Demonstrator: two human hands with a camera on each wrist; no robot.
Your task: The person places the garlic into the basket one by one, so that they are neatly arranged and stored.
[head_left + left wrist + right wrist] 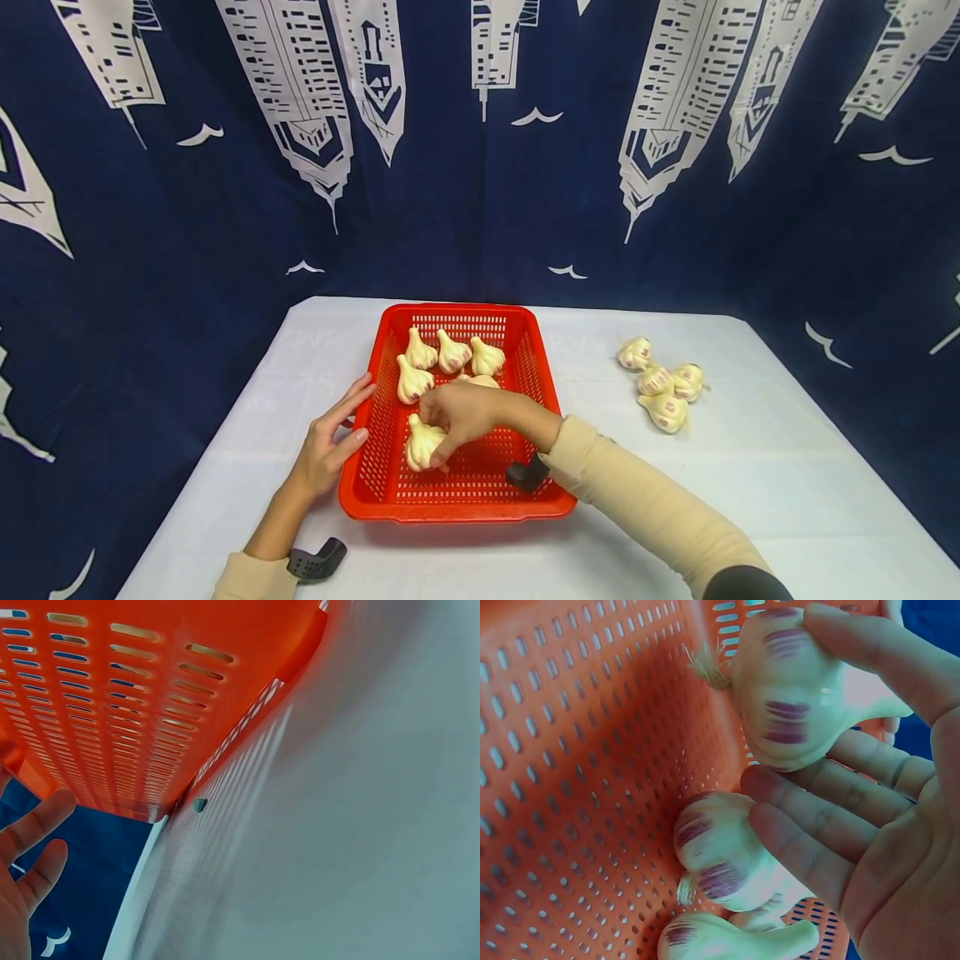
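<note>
The right hand [461,412] is holding a garlic bulb [422,443] between thumb and fingers, inside the basket [457,512]; whether the bulb is touching the basket floor, I cannot tell. The left hand [330,450] is reaching to the basket's left rim with fingers fairly straight and thumb spread apart, gripping nothing. The right forearm is crossing the right rim, its sleeve [652,508] taking up the room on that side.

Bare floor is showing to the right of the held bulb, as far as the right wrist camera [527,475]. Beyond the hand, three bulbs [453,354] are lying along the basket's far end, and another [414,381] is sitting just nearer, by the left wall. White table [592,400] is separating the basket from four bulbs [656,381] clustering to the right. Behind the table's far edge, a navy cloth [480,217] is hanging.

The right hand is partly covering one more bulb [480,381]. In the right wrist view, the held bulb is hiding some fingertips. The left wrist view is cutting off part of the left hand; a small dark spot [199,805] beside the basket is staying unclear.
</note>
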